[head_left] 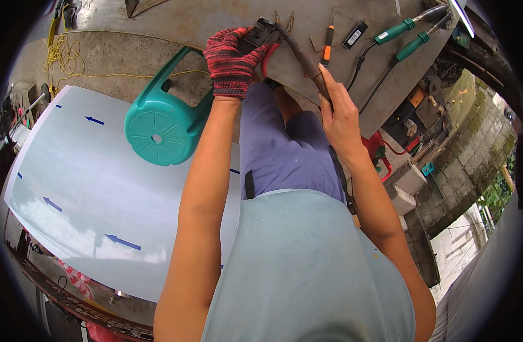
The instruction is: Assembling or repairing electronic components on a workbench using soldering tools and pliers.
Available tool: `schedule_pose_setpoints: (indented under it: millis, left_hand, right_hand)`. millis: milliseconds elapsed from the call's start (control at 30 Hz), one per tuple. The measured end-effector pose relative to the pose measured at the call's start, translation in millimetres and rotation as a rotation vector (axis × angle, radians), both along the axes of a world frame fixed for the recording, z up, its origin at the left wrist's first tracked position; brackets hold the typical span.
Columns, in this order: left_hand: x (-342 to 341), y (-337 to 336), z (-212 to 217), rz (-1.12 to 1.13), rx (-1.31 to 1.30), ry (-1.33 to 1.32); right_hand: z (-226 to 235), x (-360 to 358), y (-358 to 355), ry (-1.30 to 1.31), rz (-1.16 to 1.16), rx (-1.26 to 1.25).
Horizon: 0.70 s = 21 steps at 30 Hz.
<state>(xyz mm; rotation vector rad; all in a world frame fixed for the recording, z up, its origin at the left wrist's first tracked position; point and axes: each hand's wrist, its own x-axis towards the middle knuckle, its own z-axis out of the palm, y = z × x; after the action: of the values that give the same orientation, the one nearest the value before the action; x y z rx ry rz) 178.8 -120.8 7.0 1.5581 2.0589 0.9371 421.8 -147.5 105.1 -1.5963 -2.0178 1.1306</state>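
My left hand (230, 64), in a red and black knit glove, is closed around a small dark metal part (258, 37) at the table's near edge. My bare right hand (339, 111) grips the lower end of a rusty brown bar (305, 61). The bar slants up and left, and its far end meets or overlaps the dark part; whether they are joined I cannot tell. Red-handled pliers (266, 58) lie partly hidden behind the bar, jaws pointing away. An orange and black screwdriver (328, 43) rests just right of the bar.
On the metal table (216, 14) lie a small black box (354, 35) and two green-handled corded tools (395, 31) (413, 47). A tipped green plastic stool (159, 131) and a white sheet with blue arrows (102, 176) are at left. Yellow cord (65, 56) crosses the floor.
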Motion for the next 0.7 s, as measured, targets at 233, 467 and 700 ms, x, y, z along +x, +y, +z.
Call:
schedule_pose_setpoints:
  millis: [233, 467, 700]
  left_hand:
    - [1.0, -0.1, 0.6, 0.016, -0.007, 0.013]
    - [0.9, 0.4, 0.6, 0.009, -0.012, 0.013]
    - [0.6, 0.1, 0.3, 0.007, -0.023, 0.032]
  right_hand:
    - [-0.5, 3.2, 4.0, -0.044, 0.041, -0.020]
    - [-2.6, -0.3, 3.7, -0.096, 0.068, 0.049]
    - [1.2, -5.7, 2.4, -0.154, 0.046, 0.051]
